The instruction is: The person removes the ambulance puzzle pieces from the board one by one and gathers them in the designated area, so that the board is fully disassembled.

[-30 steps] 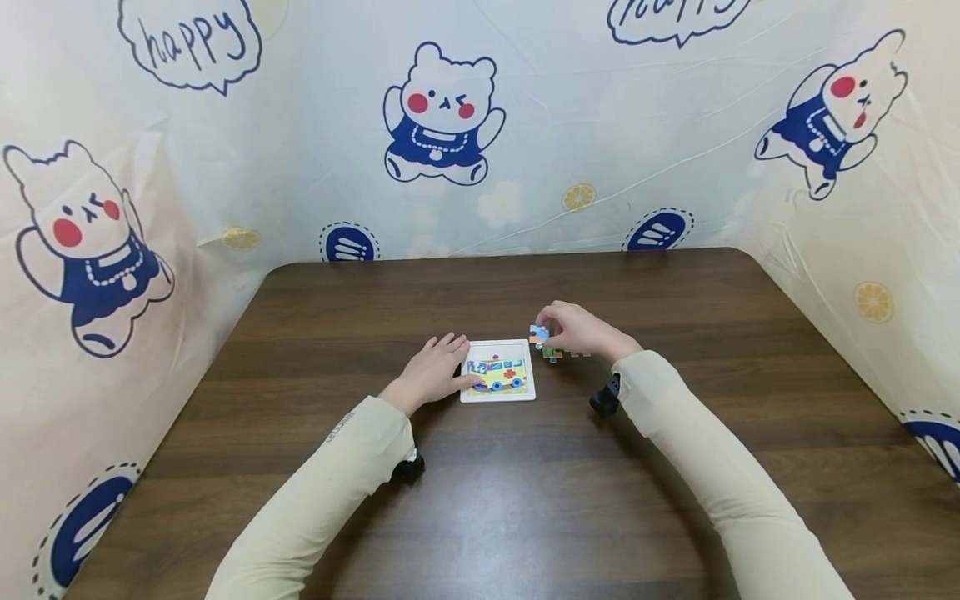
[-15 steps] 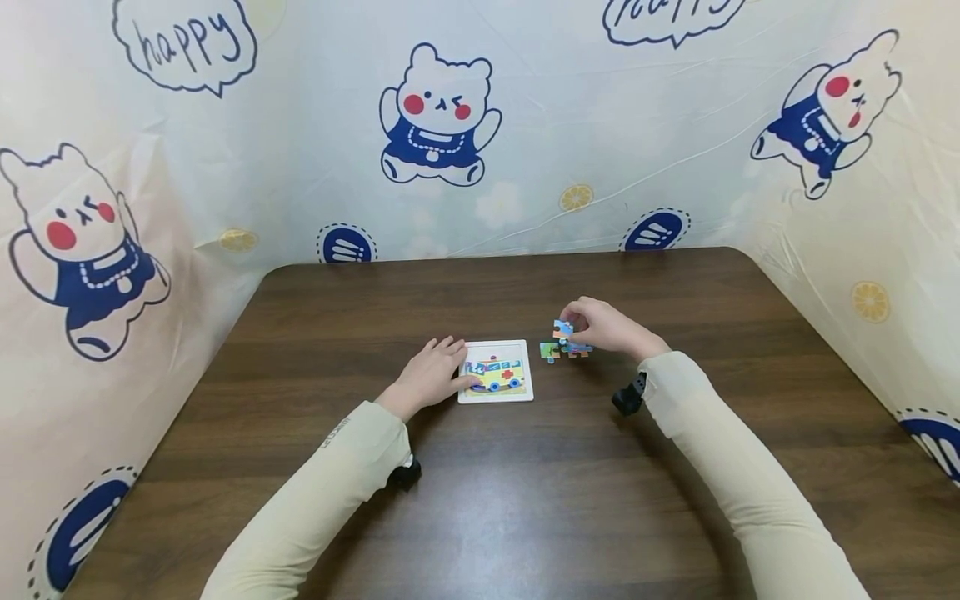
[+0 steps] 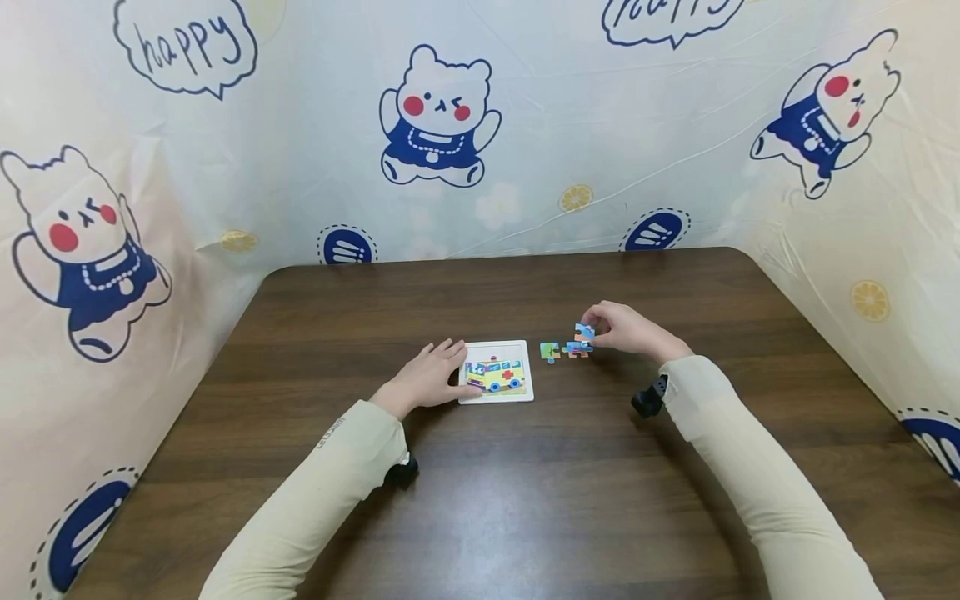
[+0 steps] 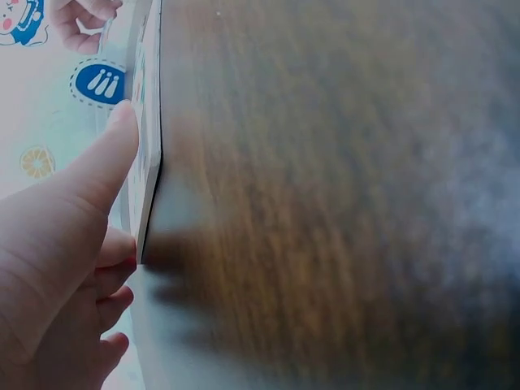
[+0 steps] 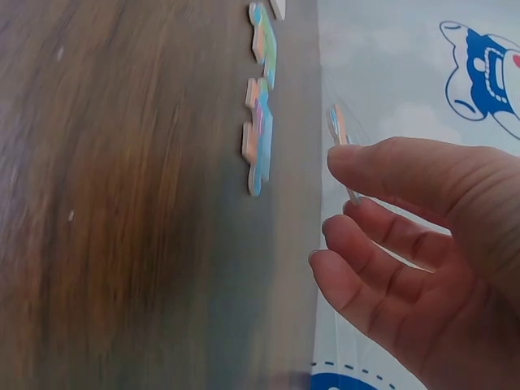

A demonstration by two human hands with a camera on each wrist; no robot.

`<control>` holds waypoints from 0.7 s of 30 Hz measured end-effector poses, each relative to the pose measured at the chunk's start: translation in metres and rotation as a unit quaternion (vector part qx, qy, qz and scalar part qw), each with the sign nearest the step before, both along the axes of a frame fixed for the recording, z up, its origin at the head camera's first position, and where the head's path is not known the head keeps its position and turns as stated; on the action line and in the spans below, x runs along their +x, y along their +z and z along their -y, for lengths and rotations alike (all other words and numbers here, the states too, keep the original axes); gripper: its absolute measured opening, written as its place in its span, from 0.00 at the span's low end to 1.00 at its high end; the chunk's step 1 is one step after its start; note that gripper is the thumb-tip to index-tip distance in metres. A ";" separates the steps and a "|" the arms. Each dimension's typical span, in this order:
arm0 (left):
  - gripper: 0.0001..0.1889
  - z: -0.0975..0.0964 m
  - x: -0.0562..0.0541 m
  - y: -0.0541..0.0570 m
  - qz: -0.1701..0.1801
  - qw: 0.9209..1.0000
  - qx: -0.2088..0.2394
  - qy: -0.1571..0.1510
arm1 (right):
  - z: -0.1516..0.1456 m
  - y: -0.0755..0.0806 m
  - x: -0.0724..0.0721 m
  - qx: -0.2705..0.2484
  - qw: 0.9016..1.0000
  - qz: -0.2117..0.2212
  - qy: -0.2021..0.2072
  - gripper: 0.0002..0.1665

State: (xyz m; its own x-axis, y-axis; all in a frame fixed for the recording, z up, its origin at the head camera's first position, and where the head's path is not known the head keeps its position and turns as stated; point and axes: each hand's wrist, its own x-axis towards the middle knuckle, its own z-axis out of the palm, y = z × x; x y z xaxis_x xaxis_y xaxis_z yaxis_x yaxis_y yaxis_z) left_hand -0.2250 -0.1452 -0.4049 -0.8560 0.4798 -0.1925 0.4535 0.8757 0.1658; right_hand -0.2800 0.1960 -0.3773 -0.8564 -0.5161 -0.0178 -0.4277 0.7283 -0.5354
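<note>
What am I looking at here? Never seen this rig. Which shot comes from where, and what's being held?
No robot here: these are a person's two bare hands. The wide picture comes from a camera worn on the head, looking forward and down. The other two come from cameras on each wrist, so the scene looks turned sideways.

On the dark brown wood-grain table lies a flat, white-framed rectangular puzzle board showing a yellow ambulance. The left hand touches its left side, thumb over the face. The right hand pinches a small blue-and-peach jigsaw piece above the table. Two more lie nearby: a mostly green jigsaw piece and a blue-and-purple jigsaw piece.
</note>
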 end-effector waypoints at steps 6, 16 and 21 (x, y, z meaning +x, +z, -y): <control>0.47 0.001 -0.001 -0.001 0.004 1.000 -0.004 -0.003 | -0.009 -0.003 -0.001 0.003 1.000 0.007 0.008 0.16; 0.48 0.001 0.000 0.001 0.005 1.000 0.000 -0.005 | -0.019 -0.005 0.000 0.012 1.000 0.021 0.006 0.16; 0.48 0.001 -0.001 -0.002 0.000 1.000 -0.003 -0.007 | -0.024 -0.009 -0.001 0.018 0.999 0.026 0.004 0.17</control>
